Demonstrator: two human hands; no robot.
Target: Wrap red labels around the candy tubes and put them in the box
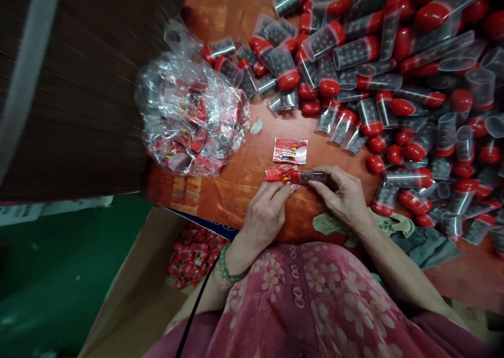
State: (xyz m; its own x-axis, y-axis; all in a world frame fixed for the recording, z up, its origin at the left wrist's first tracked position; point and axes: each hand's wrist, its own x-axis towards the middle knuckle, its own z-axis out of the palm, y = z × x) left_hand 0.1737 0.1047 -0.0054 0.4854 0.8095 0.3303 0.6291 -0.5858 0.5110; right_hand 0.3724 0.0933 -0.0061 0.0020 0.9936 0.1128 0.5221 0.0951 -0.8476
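Observation:
In the head view, my right hand [343, 194] pinches the right end of a clear plastic tube [311, 177] with dark contents, which lies level with its red cap to the left. My left hand [268, 206] has its fingers closed at the capped end, on a red printed card [280, 173] there. My fingers hide part of the card and cap. Just beyond the hands, a second red printed card [290, 151] lies flat on the wooden table [240, 190].
A clear plastic bag [192, 111] with red printed cards stands left. Red-capped tubes [370, 59] are heaped across the back and right. A greenish cloth [394, 224] lies by my right forearm. Below the table edge, an open carton [137, 274] holds red printed packets [197, 255].

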